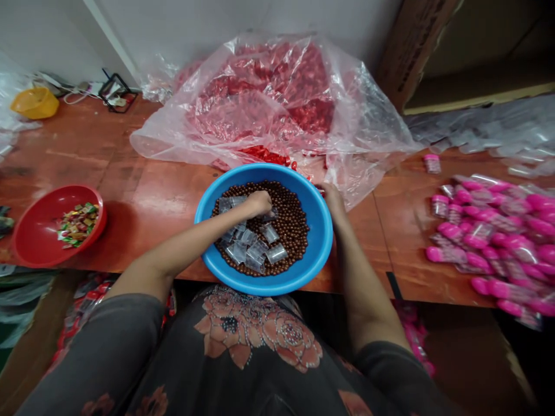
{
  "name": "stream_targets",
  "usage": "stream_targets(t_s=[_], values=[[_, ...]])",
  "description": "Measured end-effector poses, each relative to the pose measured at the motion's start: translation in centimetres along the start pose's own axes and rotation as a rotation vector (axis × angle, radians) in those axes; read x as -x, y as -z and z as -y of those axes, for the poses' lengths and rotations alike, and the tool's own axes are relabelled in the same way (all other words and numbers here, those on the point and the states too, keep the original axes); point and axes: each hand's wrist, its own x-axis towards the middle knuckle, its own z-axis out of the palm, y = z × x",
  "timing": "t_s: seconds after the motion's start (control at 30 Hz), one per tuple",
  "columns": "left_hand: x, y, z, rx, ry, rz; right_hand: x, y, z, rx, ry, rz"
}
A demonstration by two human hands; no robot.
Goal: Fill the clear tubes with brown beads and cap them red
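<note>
A blue bowl (318,254) holds many small brown balls (291,216) and several small clear plastic containers (255,254). My left hand (260,203) is inside the bowl, closed, with a clear container (271,215) at its fingertips, partly covered by the hand. Just past the bowl's right rim is my right hand (332,199), its fingers curled and partly hidden. A small red plastic piece (321,191) shows at those fingertips. Behind the bowl, red pieces (266,155) spill from a large clear plastic bag (260,104) full of them.
To the left stands a red bowl (32,231) with wrapped sweets (78,225). Pink-capped containers (498,231) are heaped at the right, with one single container (432,163) behind. A yellow bowl (34,103) sits at the far left, and a cardboard box (416,52) stands at the back right.
</note>
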Motion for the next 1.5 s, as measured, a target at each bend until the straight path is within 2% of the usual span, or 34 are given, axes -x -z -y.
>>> stream_targets(t_s=[0.17, 0.33, 0.53, 0.7, 0.83, 0.97, 1.07, 1.2, 1.27, 1.33, 1.4, 1.5], values=[[-1.4, -1.8, -0.2, 0.319, 0.011, -0.001, 1.2, -0.3, -0.3, -0.206, -0.064, -0.137], [-1.8, -3.6, -0.3, 0.663, -0.021, 0.046, 2.4, -0.4, -0.2, -0.434, -0.084, -0.302], [-2.5, -4.7, -0.1, 0.923, -0.061, 0.127, 4.2, -0.3, 1.0, -0.552, -0.066, -0.482], [-2.5, -4.6, 0.4, 0.995, -0.082, 0.172, 5.7, 0.4, 2.1, -0.614, -0.065, -0.553], [-1.8, -3.8, 0.4, 1.023, -0.108, 0.211, 6.8, 1.2, 2.8, -0.640, -0.014, -0.658], [-0.8, -2.6, -0.3, 1.066, -0.130, 0.234, 7.8, 2.0, 3.9, -0.679, -0.003, -0.705], [0.9, -1.4, -1.0, 1.156, -0.166, 0.291, 8.7, 2.8, 5.3, -0.745, 0.028, -0.690], [5.0, 0.4, -1.3, 1.266, -0.319, 0.399, 10.0, 3.7, 7.9, -0.931, 0.052, -0.567], [7.2, 1.0, -1.1, 1.254, -0.374, 0.360, 10.6, 3.7, 9.3, -0.977, 0.038, -0.481], [9.1, 1.3, -0.6, 1.208, -0.404, 0.258, 11.0, 3.4, 10.8, -0.963, 0.018, -0.392], [10.3, 1.3, 0.1, 1.167, -0.433, 0.167, 11.3, 2.9, 12.2, -0.936, 0.020, -0.313], [11.4, 0.9, 1.0, 1.140, -0.484, 0.094, 11.7, 1.8, 14.3, -0.919, 0.054, -0.240]])
